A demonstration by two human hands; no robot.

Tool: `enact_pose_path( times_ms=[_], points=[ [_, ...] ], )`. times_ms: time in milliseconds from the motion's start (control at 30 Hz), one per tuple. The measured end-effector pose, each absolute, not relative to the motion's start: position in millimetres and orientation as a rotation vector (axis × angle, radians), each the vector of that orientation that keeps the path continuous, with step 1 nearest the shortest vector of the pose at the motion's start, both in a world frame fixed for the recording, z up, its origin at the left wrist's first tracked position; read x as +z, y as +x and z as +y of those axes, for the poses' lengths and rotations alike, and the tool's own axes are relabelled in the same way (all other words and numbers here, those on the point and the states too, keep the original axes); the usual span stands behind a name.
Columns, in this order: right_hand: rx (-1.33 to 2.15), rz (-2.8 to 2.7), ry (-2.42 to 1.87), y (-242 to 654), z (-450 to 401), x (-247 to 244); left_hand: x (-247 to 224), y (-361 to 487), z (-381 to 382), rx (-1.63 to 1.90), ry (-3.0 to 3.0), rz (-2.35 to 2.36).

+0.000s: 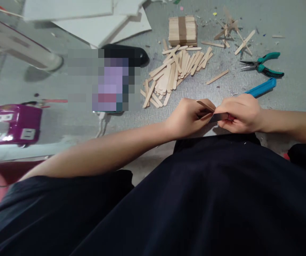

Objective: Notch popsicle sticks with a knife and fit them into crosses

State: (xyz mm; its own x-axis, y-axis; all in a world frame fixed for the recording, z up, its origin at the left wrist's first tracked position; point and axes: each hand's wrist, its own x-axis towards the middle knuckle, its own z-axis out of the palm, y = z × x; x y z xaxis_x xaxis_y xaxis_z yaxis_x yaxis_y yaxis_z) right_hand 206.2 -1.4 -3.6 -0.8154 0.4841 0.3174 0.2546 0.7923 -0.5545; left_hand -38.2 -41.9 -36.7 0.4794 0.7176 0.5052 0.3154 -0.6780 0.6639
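Note:
My left hand is closed around wooden craft sticks, whose ends stick out toward the right. Close against it, my right hand pinches a flat, dark grey blade that meets the sticks. A bit of red shows between the right fingers. Just beyond the right hand lies a blue utility knife, its near end hidden by the hand. A spread pile of loose craft sticks lies on the table ahead of both hands.
A banded bundle of craft sticks stands behind the pile. Green-handled pliers and some crossed sticks lie to the right. To the left are a blurred-out phone on a cable, a purple power strip and white boards.

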Motion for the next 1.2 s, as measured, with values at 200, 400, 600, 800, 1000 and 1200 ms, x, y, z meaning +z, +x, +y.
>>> enact_pose_path(
  times_ms=[200,400,600,800,1000,1200],
  points=[
    [0.841,-2.446,-0.756,204.4,-4.1,-1.6,-52.4,-41.0,-36.4,1.165,2.489,0.831],
    [0.888,-2.570,-0.475,211.9,12.5,-15.5,-38.0,-39.4,-44.4,1.044,2.267,0.917],
    [0.928,-2.689,-0.515,222.5,12.9,-11.8,-43.7,-31.5,-43.8,1.109,1.783,0.968],
    [0.637,-2.662,-0.307,231.0,7.7,-23.2,-39.9,-32.3,-41.5,1.065,1.608,0.880],
    [0.101,-2.557,0.061,229.6,22.8,-43.8,-33.9,-34.6,-43.7,1.086,1.741,0.976],
    [-0.121,-2.735,0.155,230.6,32.5,-42.6,-33.0,-39.9,-42.3,0.963,1.650,1.024]
  ],
)
